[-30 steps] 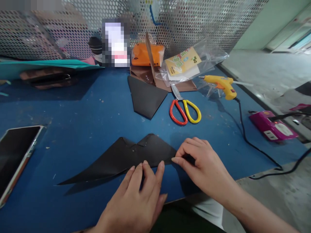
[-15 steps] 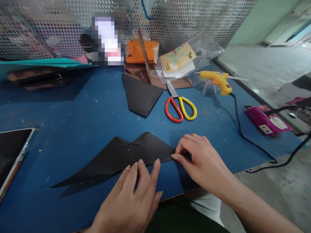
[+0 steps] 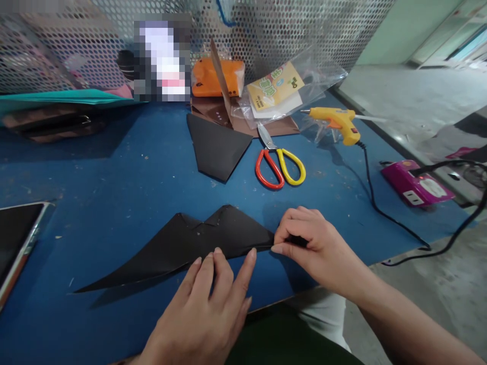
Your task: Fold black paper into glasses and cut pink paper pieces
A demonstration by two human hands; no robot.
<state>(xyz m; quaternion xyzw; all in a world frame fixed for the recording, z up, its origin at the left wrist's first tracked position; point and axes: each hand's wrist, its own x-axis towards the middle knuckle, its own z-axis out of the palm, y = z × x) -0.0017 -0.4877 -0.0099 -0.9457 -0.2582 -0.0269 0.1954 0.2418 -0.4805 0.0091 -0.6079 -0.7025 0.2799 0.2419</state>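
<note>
A black paper cutout (image 3: 190,248) with two peaks and a long pointed left tip lies on the blue table. Along its near edge rest the spread fingertips of my left hand (image 3: 213,299). My right hand (image 3: 312,248) pinches the cutout's right end between thumb and curled fingers, which hide that tip. Beyond the cutout lies another black paper piece (image 3: 218,149) with angled sides. Scissors (image 3: 272,165) with one red and one yellow handle lie beside it, blades pointing away from me.
At the back right sits a yellow hot glue gun (image 3: 337,121), its cord running toward a purple power socket box (image 3: 414,185). A plastic bag with a label (image 3: 276,91) and an orange pack (image 3: 216,76) stand near the perforated metal panel (image 3: 289,25). A dark-screened tablet (image 3: 17,243) lies at left.
The view has shifted slightly. My left index finger has slid a little to the right along the paper's edge. My right hand keeps its pinch on the right end.
</note>
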